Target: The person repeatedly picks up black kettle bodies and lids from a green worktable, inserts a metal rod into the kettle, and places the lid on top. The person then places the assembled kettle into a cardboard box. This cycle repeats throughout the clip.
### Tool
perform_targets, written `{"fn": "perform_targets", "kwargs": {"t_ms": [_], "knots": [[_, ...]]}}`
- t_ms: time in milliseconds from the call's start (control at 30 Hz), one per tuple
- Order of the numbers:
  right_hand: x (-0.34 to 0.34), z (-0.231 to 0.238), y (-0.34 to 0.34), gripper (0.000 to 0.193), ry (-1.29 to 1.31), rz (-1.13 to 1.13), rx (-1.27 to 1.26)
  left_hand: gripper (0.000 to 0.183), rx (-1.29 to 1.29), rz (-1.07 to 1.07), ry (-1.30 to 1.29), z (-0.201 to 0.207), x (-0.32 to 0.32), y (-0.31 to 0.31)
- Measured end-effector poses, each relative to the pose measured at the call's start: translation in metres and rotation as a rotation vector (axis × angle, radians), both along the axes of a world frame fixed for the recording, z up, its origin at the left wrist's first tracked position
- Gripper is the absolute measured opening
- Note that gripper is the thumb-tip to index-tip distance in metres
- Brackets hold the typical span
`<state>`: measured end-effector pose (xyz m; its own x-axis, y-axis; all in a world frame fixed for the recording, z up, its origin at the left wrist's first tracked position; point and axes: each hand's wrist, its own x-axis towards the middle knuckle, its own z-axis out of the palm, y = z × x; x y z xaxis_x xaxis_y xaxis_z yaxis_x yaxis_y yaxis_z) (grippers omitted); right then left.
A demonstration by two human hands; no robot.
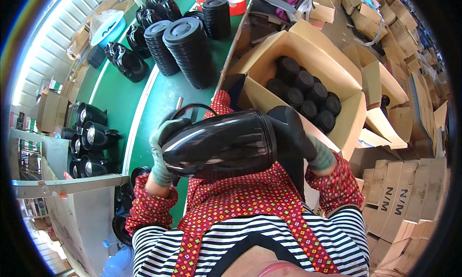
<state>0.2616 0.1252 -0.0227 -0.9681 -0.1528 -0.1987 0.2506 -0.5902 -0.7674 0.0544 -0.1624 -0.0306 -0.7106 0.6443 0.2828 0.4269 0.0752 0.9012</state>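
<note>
A glossy black jug (221,144) with a curved handle lies sideways in front of my chest, held up between both hands. My left hand (161,144), in a grey-green glove, is closed round its narrower left end, close to the handle. At the wide right end my right hand (296,135), in a dark-palmed glove, grips the base; its fingertips are partly hidden. Just beyond the jug, on the green table, stand stacks of round black discs (190,50). To the right, an open cardboard box (269,53) holds several black cylindrical items (303,79) standing upright.
More black jugs stand on the green table (115,79), at the left (94,135) and the far side (127,62). A light-blue basin (108,29) and red tubs (238,5) are farther back. Cardboard cartons (394,190) are piled at the right. A metal rail (72,184) runs at the left.
</note>
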Motion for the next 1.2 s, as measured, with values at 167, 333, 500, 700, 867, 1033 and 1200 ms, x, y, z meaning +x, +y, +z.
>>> {"fn": "perform_targets", "kwargs": {"t_ms": [167, 333, 500, 700, 867, 1033, 1200], "knots": [[-0.004, -0.001, -0.021, 0.101, 0.587, -0.367, 0.957, 0.077, 0.161, -0.272, -0.259, -0.070, 0.013, 0.003], [-0.002, 0.018, -0.032, 0.124, 0.632, -0.311, 0.886, 0.070, 0.209, -0.500, -1.068, -0.125, -0.005, -0.004], [-0.009, 0.049, -0.027, 0.117, 0.642, -0.222, 1.077, 0.069, 0.091, -0.557, -0.836, -0.133, 0.011, -0.011], [-0.027, 0.048, -0.010, 0.080, 0.580, -0.602, 0.420, 0.074, 0.407, -0.301, -0.910, -0.088, 0.036, -0.020], [-0.075, 0.022, -0.020, 0.073, 0.389, -0.485, 0.575, 0.074, 0.934, -0.528, -1.432, -0.092, 0.035, -0.041], [-0.164, -0.052, -0.029, 0.087, 0.230, -0.400, 1.337, 0.073, 1.049, -0.406, -1.363, -0.099, 0.033, -0.066], [-0.237, -0.110, -0.061, 0.111, -0.244, -0.271, 1.525, 0.073, 1.110, -0.286, -1.286, -0.108, 0.040, -0.086]]}}
